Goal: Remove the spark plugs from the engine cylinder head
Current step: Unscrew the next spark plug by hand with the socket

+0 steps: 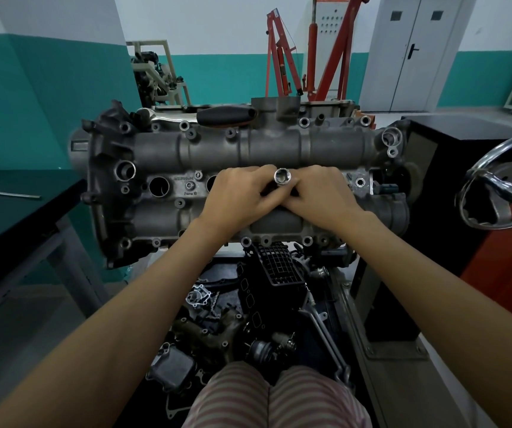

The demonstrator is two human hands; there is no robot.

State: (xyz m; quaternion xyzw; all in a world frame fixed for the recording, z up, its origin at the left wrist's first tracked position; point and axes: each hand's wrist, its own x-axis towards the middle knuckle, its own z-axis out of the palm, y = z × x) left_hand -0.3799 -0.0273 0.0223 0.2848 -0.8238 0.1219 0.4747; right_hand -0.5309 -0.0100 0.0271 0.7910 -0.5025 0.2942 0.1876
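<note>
Midway along the head (248,143), in its row of plug wells, both hands, left hand (236,196) and right hand (322,196), have fingers clamped on a socket (282,176) standing in a well. The plug is hidden below. If the socket tilts, I judge it could slip off or crack the plug.

Counted around the engine stand

One cylinder head (248,168), one socket (281,176), two hands, left (236,196) and right (325,196); two open plug wells (159,186); one handwheel (501,183); two red engine hoists (282,66).

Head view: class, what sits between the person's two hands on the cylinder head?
A shiny socket, open end up, stands between the left hand and right hand; both grip it over the cylinder head. Shown in the head view.
</note>
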